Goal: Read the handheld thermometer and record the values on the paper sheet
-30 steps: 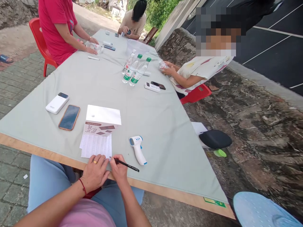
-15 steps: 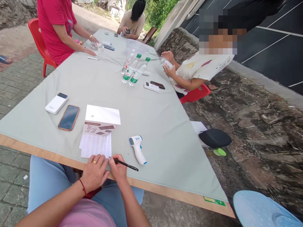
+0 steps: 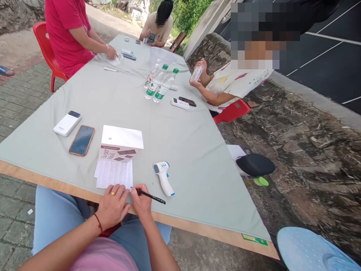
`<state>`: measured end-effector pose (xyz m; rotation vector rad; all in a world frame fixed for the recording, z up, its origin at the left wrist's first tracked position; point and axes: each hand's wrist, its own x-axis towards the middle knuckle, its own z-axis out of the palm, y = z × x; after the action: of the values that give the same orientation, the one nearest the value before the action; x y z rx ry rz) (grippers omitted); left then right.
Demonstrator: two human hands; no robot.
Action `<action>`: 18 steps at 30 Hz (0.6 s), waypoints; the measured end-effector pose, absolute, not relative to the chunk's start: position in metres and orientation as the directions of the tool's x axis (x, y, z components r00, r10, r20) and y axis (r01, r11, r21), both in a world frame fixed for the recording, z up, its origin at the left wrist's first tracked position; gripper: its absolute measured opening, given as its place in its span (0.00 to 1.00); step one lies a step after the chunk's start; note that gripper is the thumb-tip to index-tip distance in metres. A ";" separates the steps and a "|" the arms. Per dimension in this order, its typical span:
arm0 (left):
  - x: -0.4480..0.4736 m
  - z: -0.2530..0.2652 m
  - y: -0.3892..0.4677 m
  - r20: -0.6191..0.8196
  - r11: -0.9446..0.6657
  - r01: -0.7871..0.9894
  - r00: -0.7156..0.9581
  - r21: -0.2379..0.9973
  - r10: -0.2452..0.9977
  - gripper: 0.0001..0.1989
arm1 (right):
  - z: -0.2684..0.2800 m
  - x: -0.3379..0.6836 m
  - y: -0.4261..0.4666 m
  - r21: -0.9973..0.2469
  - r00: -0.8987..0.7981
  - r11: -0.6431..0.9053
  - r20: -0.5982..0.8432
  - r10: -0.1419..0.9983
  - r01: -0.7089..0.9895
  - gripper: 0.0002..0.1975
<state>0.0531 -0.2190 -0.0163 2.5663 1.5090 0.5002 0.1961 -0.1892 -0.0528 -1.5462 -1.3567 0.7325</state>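
My right hand [image 3: 141,203] grips a black pen [image 3: 149,195] near the table's front edge, its tip at the paper's lower right corner. Flat beside it, my left hand [image 3: 114,203] rests with fingers stretched over the bottom of the written sheets [image 3: 114,175], covering part of them. A white and brown box [image 3: 122,139] printed "Super Meal" stands on the upper part of the sheets. To the right of my hands lies a white and blue infrared thermometer [image 3: 163,178].
A phone [image 3: 82,140] and a white power bank [image 3: 67,123] lie at the left. Several water bottles [image 3: 154,82] stand farther back, near another phone [image 3: 187,101]. Three people sit or stand around the table [image 3: 197,169]. A light blue cap [image 3: 313,250] shows at the lower right.
My hands and pen have barely moved. The person on the right has raised and tilted a clear bottle; the person in pink has brought both hands together over a clear plastic item.
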 end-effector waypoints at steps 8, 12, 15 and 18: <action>0.052 -0.015 -0.219 0.204 -0.497 0.828 0.456 0.259 0.866 0.20 | -0.056 0.197 -0.191 -0.924 0.304 0.002 0.128 0.944 0.382 0.08; 0.053 -0.015 -0.219 0.208 -0.495 0.823 0.451 0.278 0.868 0.20 | -0.054 0.198 -0.191 -0.917 0.418 0.012 0.193 0.888 0.398 0.11; 0.053 -0.015 -0.219 0.226 -0.500 0.812 0.449 0.300 0.865 0.20 | -0.056 0.198 -0.188 -0.856 0.333 0.100 0.301 0.894 0.506 0.13; 0.050 -0.015 -0.221 0.286 -0.492 0.771 0.405 0.403 0.868 0.16 | -0.060 0.197 -0.181 -0.790 0.272 0.143 0.366 0.890 0.596 0.14</action>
<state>0.0499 -0.2207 -0.0150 2.4529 1.4537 0.6884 0.1974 -0.1805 -0.0600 -1.5521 -1.4235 0.3734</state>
